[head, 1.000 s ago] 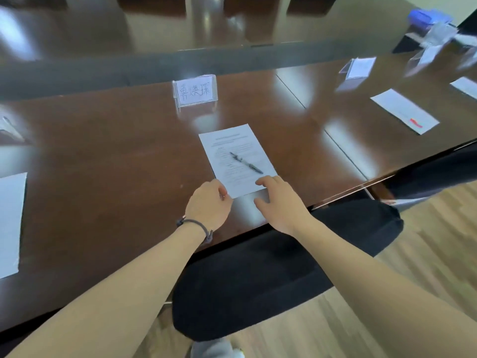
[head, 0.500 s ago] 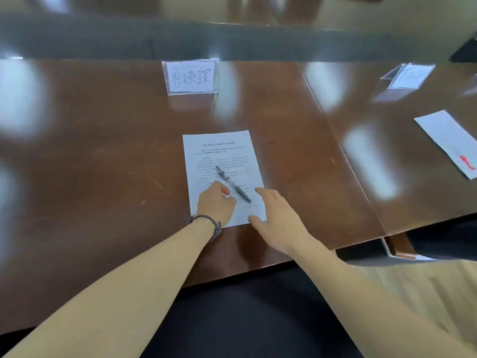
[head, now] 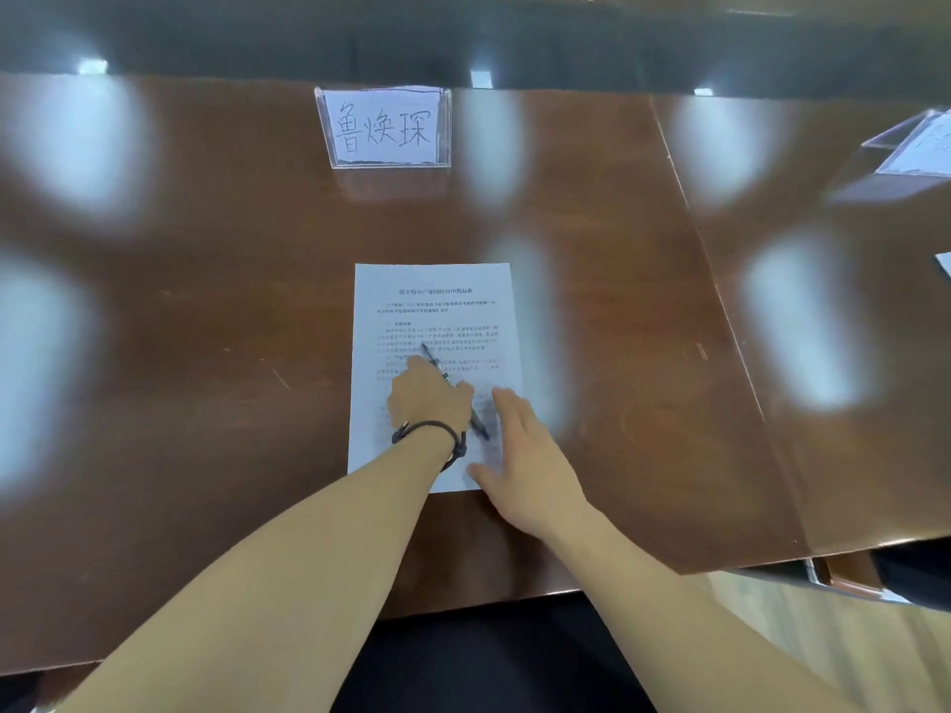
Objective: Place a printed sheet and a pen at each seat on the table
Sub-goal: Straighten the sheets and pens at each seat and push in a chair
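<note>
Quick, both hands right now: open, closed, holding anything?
Left hand: fingers curled, on the pen lying on the printed sheet.
Right hand: open, flat on the sheet, holding nothing.

Pen (head: 455, 388) middle under left hand (head: 429, 401); second name card (head: 921, 146) cut off at right edge.

We are looking at a table (head: 206, 311) of dark brown wood, polished so glossy that pale ceiling lights are smearing across it, with fine scratches showing in the varnish. A printed sheet (head: 437, 311) of matt white paper is lying flat on it. The pen (head: 437, 365) is showing a dark, smooth barrel, seemingly plastic. The name card holder (head: 383, 127) is gleaming as clear, shiny plastic around a matt paper card. A dark cord bracelet (head: 429, 434) is looking braided and dull.
</note>
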